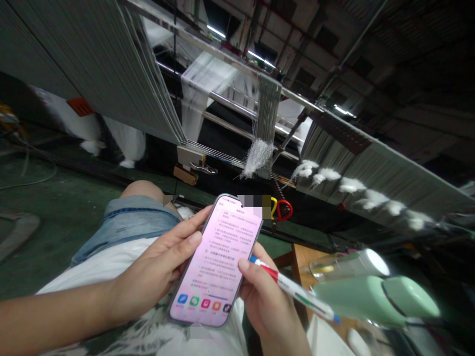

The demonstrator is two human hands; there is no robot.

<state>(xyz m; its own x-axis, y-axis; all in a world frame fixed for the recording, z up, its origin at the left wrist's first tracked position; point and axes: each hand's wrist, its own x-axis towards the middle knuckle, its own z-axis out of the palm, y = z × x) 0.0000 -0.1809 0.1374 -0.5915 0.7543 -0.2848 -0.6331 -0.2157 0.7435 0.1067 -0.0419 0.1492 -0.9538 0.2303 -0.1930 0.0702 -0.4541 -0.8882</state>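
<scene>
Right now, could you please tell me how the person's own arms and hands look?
The left hand and left forearm are bare, with no glove, sleeve or watch visible. The right hand is gloveless too; little of that arm shows. Around them appear a white garment with grey patterning and blue denim shorts.

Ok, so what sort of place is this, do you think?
Probably a weaving or textile workshop: there are broad sheets of pale threads stretched on a long machine, white fluffy tufts hanging along it, and tube lights overhead in a dark hall.
</scene>
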